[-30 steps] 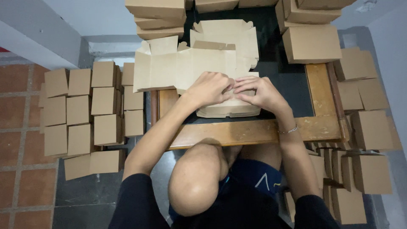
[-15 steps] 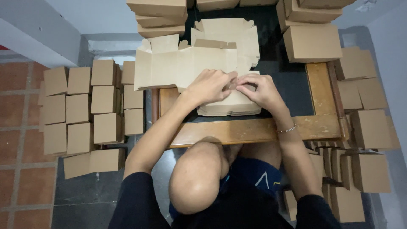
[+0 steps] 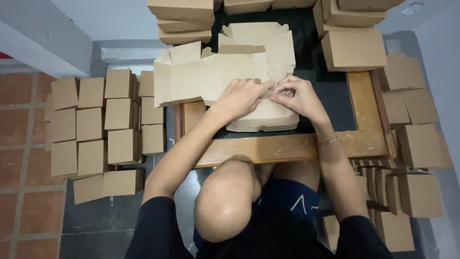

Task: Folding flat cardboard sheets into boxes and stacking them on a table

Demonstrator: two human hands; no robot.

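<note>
A stack of flat brown cardboard box blanks point(image 3: 261, 120) lies on a dark table with a wooden frame point(image 3: 287, 146). My left hand point(image 3: 242, 96) and my right hand point(image 3: 294, 96) rest side by side on the far edge of the stack, fingertips meeting and pinching a flap of the top blank point(image 3: 275, 86). Just beyond my hands lies a larger unfolded blank point(image 3: 215, 72) with its flaps spread out. My bare knee point(image 3: 225, 201) is below the table's near edge.
Several folded brown boxes point(image 3: 103, 120) stand in rows on the floor at the left. More boxes point(image 3: 354, 48) are stacked at the table's far side and right point(image 3: 417, 139), and others point(image 3: 397, 211) sit on the floor by my right leg.
Both hands have slid away from me across the stack, from its middle to its far edge, and the fingertips have closed together on a flap.
</note>
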